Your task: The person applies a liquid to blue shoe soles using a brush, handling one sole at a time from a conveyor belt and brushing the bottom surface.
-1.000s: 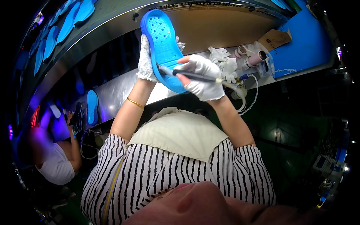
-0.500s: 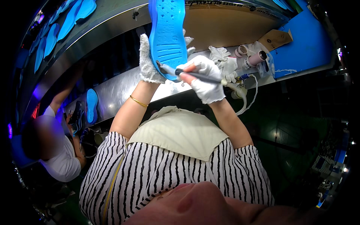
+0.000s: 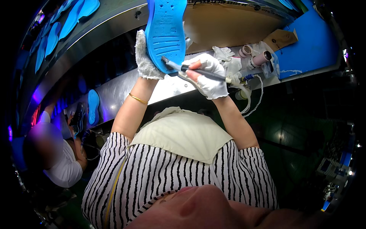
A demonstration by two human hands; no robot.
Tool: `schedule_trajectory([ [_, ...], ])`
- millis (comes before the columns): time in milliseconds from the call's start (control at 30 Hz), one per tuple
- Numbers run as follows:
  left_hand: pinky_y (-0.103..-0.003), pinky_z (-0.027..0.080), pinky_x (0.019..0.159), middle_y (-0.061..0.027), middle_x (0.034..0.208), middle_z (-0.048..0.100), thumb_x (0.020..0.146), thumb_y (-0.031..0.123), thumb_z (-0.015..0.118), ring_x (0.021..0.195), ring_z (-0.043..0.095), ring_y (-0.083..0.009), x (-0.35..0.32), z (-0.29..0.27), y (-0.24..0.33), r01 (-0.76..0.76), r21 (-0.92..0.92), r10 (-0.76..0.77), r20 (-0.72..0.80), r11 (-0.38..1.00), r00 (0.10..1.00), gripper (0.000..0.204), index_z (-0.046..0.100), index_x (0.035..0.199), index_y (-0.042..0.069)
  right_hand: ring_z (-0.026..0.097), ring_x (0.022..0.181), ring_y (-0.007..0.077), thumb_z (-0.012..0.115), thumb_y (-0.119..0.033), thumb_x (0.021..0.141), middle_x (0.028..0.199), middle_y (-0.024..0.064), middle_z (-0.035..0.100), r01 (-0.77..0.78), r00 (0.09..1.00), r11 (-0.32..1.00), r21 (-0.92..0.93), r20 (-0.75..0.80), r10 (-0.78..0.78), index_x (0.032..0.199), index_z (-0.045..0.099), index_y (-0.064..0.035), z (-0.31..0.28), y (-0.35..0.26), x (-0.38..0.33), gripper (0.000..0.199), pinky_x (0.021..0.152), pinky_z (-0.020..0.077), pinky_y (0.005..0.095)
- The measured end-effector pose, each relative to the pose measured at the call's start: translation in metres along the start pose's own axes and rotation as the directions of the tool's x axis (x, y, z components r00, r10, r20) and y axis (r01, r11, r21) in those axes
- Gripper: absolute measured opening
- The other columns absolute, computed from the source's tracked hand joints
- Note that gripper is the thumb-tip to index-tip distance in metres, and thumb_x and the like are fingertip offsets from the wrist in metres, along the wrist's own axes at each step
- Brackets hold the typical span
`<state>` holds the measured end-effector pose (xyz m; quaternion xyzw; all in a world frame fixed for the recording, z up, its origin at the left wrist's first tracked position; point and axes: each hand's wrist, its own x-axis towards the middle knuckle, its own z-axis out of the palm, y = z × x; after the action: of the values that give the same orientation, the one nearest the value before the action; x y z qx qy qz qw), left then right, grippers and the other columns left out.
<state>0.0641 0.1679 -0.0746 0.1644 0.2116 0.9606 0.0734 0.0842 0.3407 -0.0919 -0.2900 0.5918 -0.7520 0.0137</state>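
Observation:
A blue shoe sole [image 3: 165,34] with ridges and small holes stands tilted up before me, its top end cut off by the picture's edge. My left hand [image 3: 146,57], in a white knitted glove, grips it from the left and behind; most of those fingers are hidden. In my gloved right hand [image 3: 207,74] is a dark-handled brush [image 3: 206,72] joined to a pale hose, with thumb and forefinger bare. The brush's tip lies against the sole near its lower end, by the ridges.
A metal bench [image 3: 110,101] carries another blue sole [image 3: 93,107], white gloves [image 3: 228,61] and pink tumblers [image 3: 261,58]. More soles [image 3: 72,23] lie on the belt beyond. A cardboard piece [image 3: 225,26] and a blue panel [image 3: 309,45] stand behind. A co-worker [image 3: 63,152] handles a dark shoe at left.
My left hand and the sole have shifted slightly left and upward. My right hand has moved a little up with the brush, whose tip stays at the sole's lower end.

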Motion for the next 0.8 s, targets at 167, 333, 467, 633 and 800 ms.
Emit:
schedule_trajectory([
  [167,-0.051,0.027,0.109,-0.0192,0.144,0.031,0.079,0.072,0.040,0.131,0.034,-0.0381,0.004,-0.006,0.008,0.084,0.007,-0.084,0.017,0.996,0.996,0.090,0.025,0.144,0.012,0.059,0.073,0.0091,0.069,0.004,0.074,0.087,0.0096,0.065,-0.056,0.997,0.997,0.050,0.051,0.054,0.083,0.059,-0.0027,-0.007,-0.016,0.011,0.015,0.068,0.0487,0.0234],
  [333,-0.052,0.027,0.109,-0.0209,0.144,0.031,0.080,0.072,0.038,0.131,0.033,-0.0389,0.008,-0.003,0.016,0.129,0.070,-0.129,-0.003,0.989,0.992,0.091,0.024,0.144,0.010,0.058,0.074,0.0121,0.069,0.006,0.072,0.082,0.0062,0.061,-0.041,0.990,0.985,-0.167,0.128,0.063,0.080,0.060,-0.0033,-0.006,-0.009,0.002,0.015,0.067,0.0472,0.0252],
  [467,-0.051,0.032,0.106,-0.0213,0.142,0.033,0.080,0.071,0.040,0.127,0.038,-0.0394,0.008,-0.001,0.021,0.180,0.040,-0.181,0.012,0.983,0.983,0.090,0.026,0.143,0.008,0.060,0.071,0.0116,0.067,0.007,0.070,0.084,0.0082,0.063,-0.149,0.954,0.988,0.032,0.266,0.135,0.080,0.060,-0.0029,-0.013,-0.013,-0.009,0.016,0.063,0.0471,0.0232],
  [633,-0.048,0.042,0.099,-0.0226,0.137,0.041,0.080,0.070,0.041,0.120,0.047,-0.0394,0.011,-0.005,0.023,0.266,0.198,-0.266,-0.027,0.943,0.964,0.089,0.029,0.142,0.007,0.062,0.081,0.0150,0.069,0.008,0.072,0.092,0.0103,0.064,0.040,0.987,0.999,-0.004,0.157,-0.039,0.085,0.061,-0.0039,-0.014,-0.017,0.004,0.019,0.072,0.0498,0.0268],
  [800,-0.039,0.058,0.073,-0.0232,0.116,0.057,0.083,0.062,0.049,0.097,0.064,-0.0315,0.014,-0.017,0.023,0.320,0.453,-0.175,-0.332,0.832,0.927,0.076,0.046,0.129,0.002,0.062,0.083,0.0177,0.069,0.006,0.068,0.092,0.0102,0.065,0.209,0.946,0.934,-0.289,0.300,-0.119,0.080,0.063,-0.0043,-0.007,-0.017,0.015,0.017,0.074,0.0498,0.0284],
])
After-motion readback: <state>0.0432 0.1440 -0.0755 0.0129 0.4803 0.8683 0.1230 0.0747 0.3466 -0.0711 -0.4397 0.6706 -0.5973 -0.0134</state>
